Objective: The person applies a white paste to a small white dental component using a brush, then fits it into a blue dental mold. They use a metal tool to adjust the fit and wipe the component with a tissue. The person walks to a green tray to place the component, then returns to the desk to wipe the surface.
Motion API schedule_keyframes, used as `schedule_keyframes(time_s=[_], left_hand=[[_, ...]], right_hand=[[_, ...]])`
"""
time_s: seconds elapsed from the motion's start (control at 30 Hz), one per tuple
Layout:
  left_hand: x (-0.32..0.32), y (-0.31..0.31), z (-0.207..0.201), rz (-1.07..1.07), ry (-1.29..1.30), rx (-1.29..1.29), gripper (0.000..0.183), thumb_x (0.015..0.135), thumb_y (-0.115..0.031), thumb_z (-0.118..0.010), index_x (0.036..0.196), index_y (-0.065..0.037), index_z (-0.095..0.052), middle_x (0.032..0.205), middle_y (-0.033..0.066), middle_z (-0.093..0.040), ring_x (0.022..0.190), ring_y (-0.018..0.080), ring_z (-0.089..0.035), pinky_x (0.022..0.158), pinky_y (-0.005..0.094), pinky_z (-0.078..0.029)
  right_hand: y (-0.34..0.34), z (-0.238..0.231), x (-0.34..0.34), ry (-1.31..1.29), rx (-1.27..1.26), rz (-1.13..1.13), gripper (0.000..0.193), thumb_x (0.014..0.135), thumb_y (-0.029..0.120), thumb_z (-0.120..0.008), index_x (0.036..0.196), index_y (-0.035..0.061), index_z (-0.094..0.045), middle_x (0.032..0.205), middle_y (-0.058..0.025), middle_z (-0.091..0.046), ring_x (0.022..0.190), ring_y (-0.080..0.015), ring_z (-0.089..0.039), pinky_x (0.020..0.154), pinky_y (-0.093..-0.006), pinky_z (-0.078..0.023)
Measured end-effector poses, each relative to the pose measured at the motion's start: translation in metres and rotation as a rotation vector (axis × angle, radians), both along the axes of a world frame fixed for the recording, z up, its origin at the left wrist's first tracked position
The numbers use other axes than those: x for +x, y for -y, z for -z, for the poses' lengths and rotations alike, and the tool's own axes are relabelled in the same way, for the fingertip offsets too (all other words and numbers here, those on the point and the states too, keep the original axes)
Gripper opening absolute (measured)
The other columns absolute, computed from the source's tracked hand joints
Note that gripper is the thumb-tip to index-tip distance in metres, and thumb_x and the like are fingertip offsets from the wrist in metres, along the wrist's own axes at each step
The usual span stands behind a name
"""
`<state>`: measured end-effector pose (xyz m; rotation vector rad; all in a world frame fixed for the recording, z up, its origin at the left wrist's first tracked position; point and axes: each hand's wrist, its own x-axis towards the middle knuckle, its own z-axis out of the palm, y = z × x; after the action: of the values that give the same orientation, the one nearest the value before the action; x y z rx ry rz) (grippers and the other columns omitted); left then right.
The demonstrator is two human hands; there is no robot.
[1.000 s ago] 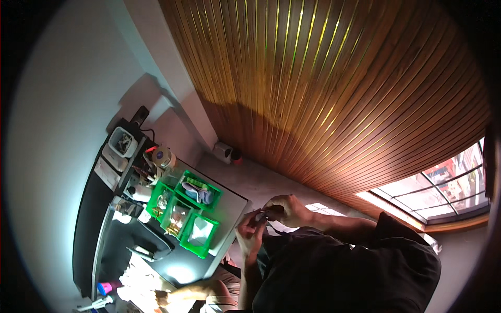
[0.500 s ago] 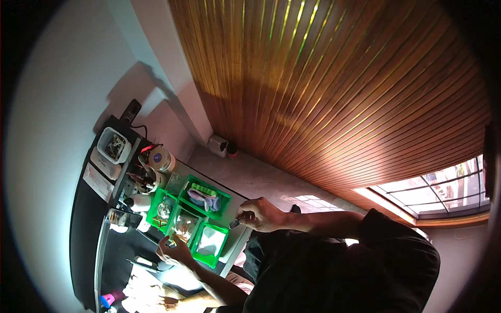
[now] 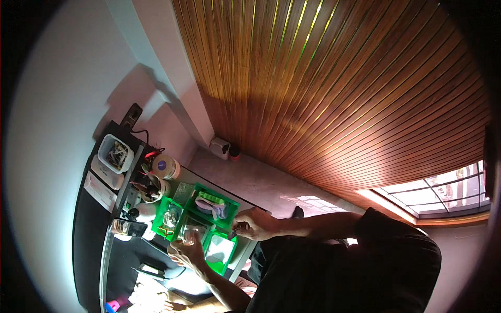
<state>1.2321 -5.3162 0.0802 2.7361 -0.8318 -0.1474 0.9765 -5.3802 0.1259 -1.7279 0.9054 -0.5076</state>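
Note:
My left hand (image 3: 188, 254) is at the near edge of a green tray on the desk. Its thumb and fingers close around the lower side of a small clear container (image 3: 191, 231), whose contents I cannot make out. To the right, my right hand (image 3: 258, 224) is curled around a small dark object (image 3: 240, 229), its kind unclear, above the trays' right edge. The left green tray (image 3: 159, 215) holds a clear, shiny item and some brownish pieces. In the far green tray (image 3: 234, 202) lie a purple-grey cloth (image 3: 210, 209) and a bright green piece (image 3: 209, 197). The near tray (image 3: 219, 249) has a white bottom.
Another person's hands (image 3: 169, 301) work under bright light at the lower left. A phone (image 3: 128, 228) leans by the shelf edge. Behind it stand a tub of small parts (image 3: 116, 154), a round container (image 3: 164, 167) and a tool cup (image 3: 156, 189). A pink-and-blue object (image 3: 112, 306) lies near.
My left hand has come down from a pinch above the tray to the clear container. My right hand keeps the dark object and stays near the trays. The view has shifted slightly.

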Motion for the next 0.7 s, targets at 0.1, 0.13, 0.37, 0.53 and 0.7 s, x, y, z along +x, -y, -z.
schedule_keyframes(time_s=[0.1,0.13,0.37,0.53,0.7], left_hand=[[-0.002,0.009,-0.002,0.162,0.057,-0.046,0.046,0.07,-0.035,-0.085,0.104,-0.013,-0.063,0.131,0.0149,-0.05,0.129,0.0401,-0.044,0.103,0.0634,-0.036],[-0.003,0.012,-0.002,0.297,0.089,-0.073,0.044,0.069,-0.03,-0.083,0.106,-0.015,-0.065,0.132,0.0153,-0.05,0.131,0.0402,-0.042,0.105,0.0635,-0.034],[0.036,0.032,-0.04,0.926,-0.149,0.273,0.075,0.052,-0.015,-0.073,0.126,-0.018,-0.067,0.171,0.0279,-0.001,0.156,0.0538,0.002,0.121,0.0722,0.0],[0.063,0.042,-0.012,1.13,0.057,0.577,0.087,0.051,-0.015,-0.087,0.133,-0.027,-0.061,0.171,0.0248,0.0,0.157,0.0525,0.001,0.121,0.0739,-0.007],[0.082,0.041,0.033,1.263,0.191,0.228,0.022,0.089,-0.023,-0.071,0.111,-0.02,-0.076,0.167,0.0237,-0.023,0.156,0.0463,-0.018,0.123,0.0707,-0.009]], right_hand=[[0.0,-0.005,-0.001,-0.026,0.049,-0.006,0.013,0.087,0.007,-0.076,0.098,0.002,-0.073,0.089,-0.0135,-0.073,0.081,-0.0252,-0.074,0.071,-0.038,-0.056],[-0.001,-0.006,-0.002,-0.04,0.072,0.003,0.013,0.087,0.007,-0.076,0.099,0.002,-0.073,0.09,-0.0135,-0.073,0.081,-0.0248,-0.074,0.072,-0.0376,-0.057],[-0.009,0.012,-0.014,-0.048,0.058,0.009,0.013,0.088,0.007,-0.074,0.099,0.0008,-0.073,0.091,-0.0142,-0.074,0.083,-0.0239,-0.074,0.074,-0.0371,-0.058],[-0.014,0.018,-0.016,-0.065,0.036,0.02,0.013,0.092,0.008,-0.074,0.103,0.0005,-0.073,0.091,-0.0108,-0.074,0.079,-0.0197,-0.075,0.071,-0.0327,-0.059],[-0.017,0.02,-0.014,-0.041,-0.018,0.003,0.013,0.091,0.009,-0.075,0.102,0.0016,-0.073,0.09,-0.0099,-0.074,0.077,-0.0193,-0.074,0.068,-0.0321,-0.059]])
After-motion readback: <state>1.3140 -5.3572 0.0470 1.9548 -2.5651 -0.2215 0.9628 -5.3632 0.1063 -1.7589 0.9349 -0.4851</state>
